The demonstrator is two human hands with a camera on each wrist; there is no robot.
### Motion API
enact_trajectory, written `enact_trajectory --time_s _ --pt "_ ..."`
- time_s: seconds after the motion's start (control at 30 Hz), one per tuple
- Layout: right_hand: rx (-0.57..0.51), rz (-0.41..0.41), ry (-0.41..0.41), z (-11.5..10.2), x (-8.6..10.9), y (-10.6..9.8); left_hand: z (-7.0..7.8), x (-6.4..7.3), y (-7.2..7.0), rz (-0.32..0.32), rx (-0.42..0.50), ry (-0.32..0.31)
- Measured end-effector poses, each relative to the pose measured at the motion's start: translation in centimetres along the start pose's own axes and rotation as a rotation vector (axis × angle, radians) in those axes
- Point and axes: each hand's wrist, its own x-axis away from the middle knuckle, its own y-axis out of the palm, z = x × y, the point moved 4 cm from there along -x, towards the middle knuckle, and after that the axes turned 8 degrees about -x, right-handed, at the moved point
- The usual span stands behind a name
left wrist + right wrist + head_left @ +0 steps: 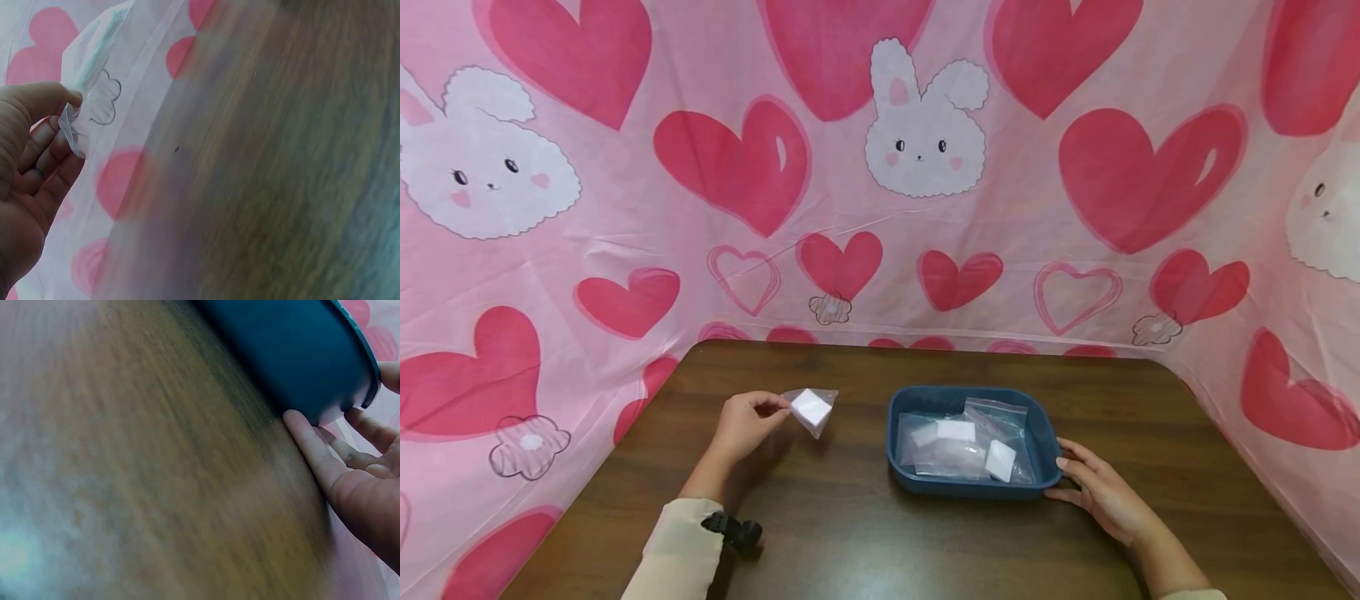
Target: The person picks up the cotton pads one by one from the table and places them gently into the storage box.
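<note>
A small clear plastic bag (pixel 826 402) with a white block (pixel 812 407) inside hangs from my left hand (pixel 751 425), pinched at one corner between thumb and fingers above the table. In the left wrist view, the bag's crumpled corner sits between the thumb and fingertips of the left hand (pixel 34 150). A blue tub (pixel 973 490) stands to the right, holding several clear bags (pixel 947 462) and white blocks (pixel 1000 461). My right hand (pixel 1105 496) touches the tub's right end with spread fingers. The right wrist view shows those fingers (pixel 322 453) against the tub's outer wall (pixel 294 356).
The brown wooden table (pixel 865 542) extends around the tub on all sides. A pink cloth (pixel 925 225) with hearts and rabbits hangs behind the table and along its sides. A black strap device (pixel 733 531) is on the left wrist, over a cream sleeve.
</note>
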Motion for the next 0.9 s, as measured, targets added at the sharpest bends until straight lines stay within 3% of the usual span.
enact_trajectory --time_s 0.33,0.6,0.9 --pt "-0.002 -0.011 -0.008 0.0 0.0 0.0 1.8 -0.1 0.5 -0.026 0.021 0.034" --pt "-0.004 -0.006 -0.007 0.0 -0.1 -0.1 3.5 -0.3 0.9 -0.003 0.036 0.12" --pt "-0.001 -0.01 -0.003 0.1 0.0 -0.1 4.4 -0.3 1.0 0.004 0.045 0.131"
